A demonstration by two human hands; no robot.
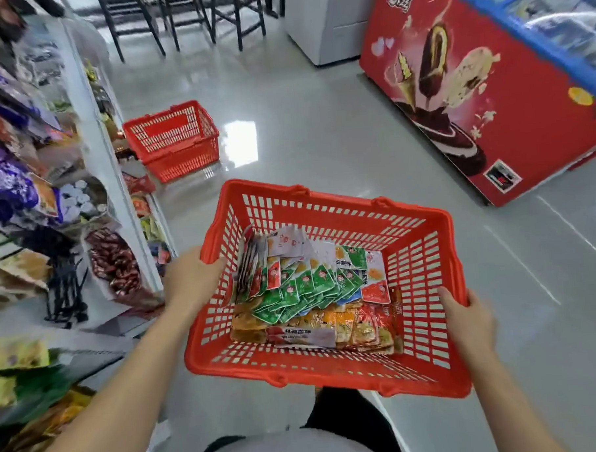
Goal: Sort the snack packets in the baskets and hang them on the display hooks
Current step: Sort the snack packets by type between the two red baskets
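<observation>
Nearest to camera, below the held basket (313,365): the person's pale top (289,448), both bare forearms reaching forward. Held basket is red plastic with slotted walls, carried off the floor and tilted slightly. Left hand (189,281) grasps its left wall, thumb hooked over the rim to the inside. Right hand (464,317) grasps the right rim, thumb inside, fingers wrapped around the outside. Both are clenched on the basket. Snack packets (309,286) lie inside on the basket bottom, bunched toward its left and near side: orange and gold ones nearest, a fan of green ones on top in the middle, red-and-white ones standing against the left wall, white ones at the far edge of the pile. Right part of the basket bottom is bare. Left of the basket: display rack (91,139) with white uprights, packed with hanging bags (8,190), purple, brown and yellow, blurred. Beyond the basket, on the grey floor (319,122) just beside the rack: second red basket (173,142), contents not readable. Beyond and right of the held basket: red ice-cream freezer (471,91) with a blue-framed glass top. Farthest: white cabinet (328,23) and dark chair legs (185,22).
</observation>
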